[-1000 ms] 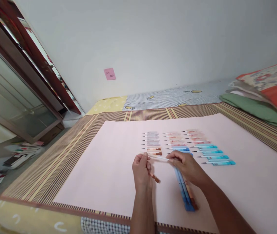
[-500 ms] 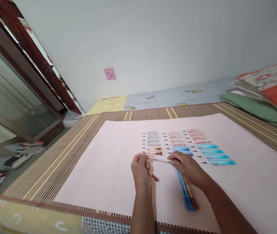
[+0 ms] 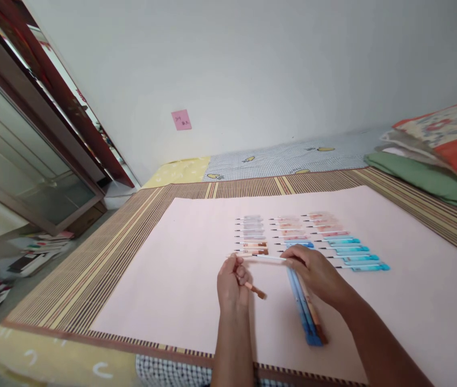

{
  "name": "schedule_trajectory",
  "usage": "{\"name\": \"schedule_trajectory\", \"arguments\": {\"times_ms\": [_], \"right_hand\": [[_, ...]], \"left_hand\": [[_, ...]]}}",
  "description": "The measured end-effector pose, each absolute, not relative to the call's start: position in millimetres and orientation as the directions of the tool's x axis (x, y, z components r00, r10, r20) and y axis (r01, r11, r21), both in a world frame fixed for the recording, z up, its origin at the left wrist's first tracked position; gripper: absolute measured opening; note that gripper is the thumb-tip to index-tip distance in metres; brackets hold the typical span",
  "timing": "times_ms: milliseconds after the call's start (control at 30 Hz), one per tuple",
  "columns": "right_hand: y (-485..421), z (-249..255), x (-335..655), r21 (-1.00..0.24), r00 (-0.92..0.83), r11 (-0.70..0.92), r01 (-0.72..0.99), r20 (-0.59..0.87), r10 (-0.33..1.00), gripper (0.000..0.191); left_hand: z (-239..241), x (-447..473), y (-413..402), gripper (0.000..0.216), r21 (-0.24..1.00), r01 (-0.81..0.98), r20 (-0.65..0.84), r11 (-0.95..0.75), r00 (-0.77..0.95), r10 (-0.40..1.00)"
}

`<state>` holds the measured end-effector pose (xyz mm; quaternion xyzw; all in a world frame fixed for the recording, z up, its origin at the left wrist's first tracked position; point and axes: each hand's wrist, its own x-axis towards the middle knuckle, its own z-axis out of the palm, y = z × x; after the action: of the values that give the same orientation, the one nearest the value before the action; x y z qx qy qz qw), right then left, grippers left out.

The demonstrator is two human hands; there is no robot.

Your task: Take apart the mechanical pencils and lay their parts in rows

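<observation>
A thin white pen refill [image 3: 266,257] stretches between my two hands above a large pink paper sheet [image 3: 180,269]. My left hand [image 3: 233,282] pinches its left end, and a brown pen cap or barrel [image 3: 255,291] sticks out from the same fist. My right hand [image 3: 312,271] pinches the right end and also grips a bundle of blue and brown pens [image 3: 307,314] that trails toward me. Just beyond my hands lie three columns of small pens [image 3: 309,239], grey, pink, brown and blue, in neat rows.
The pink sheet rests on a striped woven mat [image 3: 91,258] over a bed. Folded green and orange bedding [image 3: 433,161] is stacked at the right. A pink sticky note [image 3: 181,120] is on the wall. A glass-door cabinet [image 3: 30,161] and scattered books [image 3: 38,252] are at the left.
Both hands have shifted slightly to the right, and the refill now lies closer to the bottom row of pens. The brown piece in my left hand has tilted a little.
</observation>
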<state>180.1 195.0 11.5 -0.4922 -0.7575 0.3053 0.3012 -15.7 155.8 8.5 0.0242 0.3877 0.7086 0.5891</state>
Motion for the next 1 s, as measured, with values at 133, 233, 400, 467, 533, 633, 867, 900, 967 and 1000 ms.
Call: {"name": "schedule_trajectory", "arguments": {"times_ms": [133, 233, 400, 467, 533, 633, 867, 900, 967, 1000], "right_hand": [[191, 19, 180, -0.745, -0.310, 0.366, 0.558, 0.222, 0.924, 0.020], [185, 30, 177, -0.757, -0.258, 0.409, 0.510, 0.318, 0.912, 0.018], [177, 47, 172, -0.775, -0.115, 0.463, 0.431, 0.462, 0.880, 0.013], [175, 49, 172, -0.760, -0.071, 0.490, 0.428, 0.512, 0.856, 0.013], [174, 50, 172, -0.744, -0.034, 0.505, 0.438, 0.548, 0.836, 0.013], [175, 49, 174, -0.727, -0.027, 0.515, 0.453, 0.567, 0.824, 0.013], [175, 52, 176, -0.735, -0.011, 0.489, 0.470, 0.549, 0.835, 0.016], [174, 53, 176, -0.738, -0.012, 0.482, 0.472, 0.541, 0.841, 0.017], [174, 54, 175, -0.746, -0.003, 0.466, 0.475, 0.528, 0.849, 0.018], [174, 54, 175, -0.751, 0.006, 0.458, 0.476, 0.523, 0.852, 0.018]], "left_hand": [[8, -15, 157, 0.020, 0.556, -0.831, -0.439, -0.008, -0.302, 0.846], [9, -12, 158, 0.022, 0.520, -0.854, -0.466, -0.002, -0.286, 0.837], [13, -6, 159, 0.028, 0.377, -0.924, -0.537, 0.056, -0.169, 0.826], [14, -4, 159, 0.028, 0.346, -0.935, -0.545, 0.076, -0.134, 0.827], [14, -4, 160, 0.025, 0.331, -0.939, -0.548, 0.089, -0.115, 0.829], [11, -5, 160, 0.022, 0.319, -0.941, -0.545, 0.110, -0.087, 0.834], [6, -7, 160, 0.021, 0.247, -0.958, -0.528, 0.144, -0.008, 0.849], [7, -7, 159, 0.022, 0.218, -0.965, -0.528, 0.144, 0.007, 0.849], [8, -7, 159, 0.024, 0.170, -0.975, -0.529, 0.143, 0.032, 0.848], [8, -7, 159, 0.025, 0.159, -0.977, -0.529, 0.142, 0.037, 0.848]]}}
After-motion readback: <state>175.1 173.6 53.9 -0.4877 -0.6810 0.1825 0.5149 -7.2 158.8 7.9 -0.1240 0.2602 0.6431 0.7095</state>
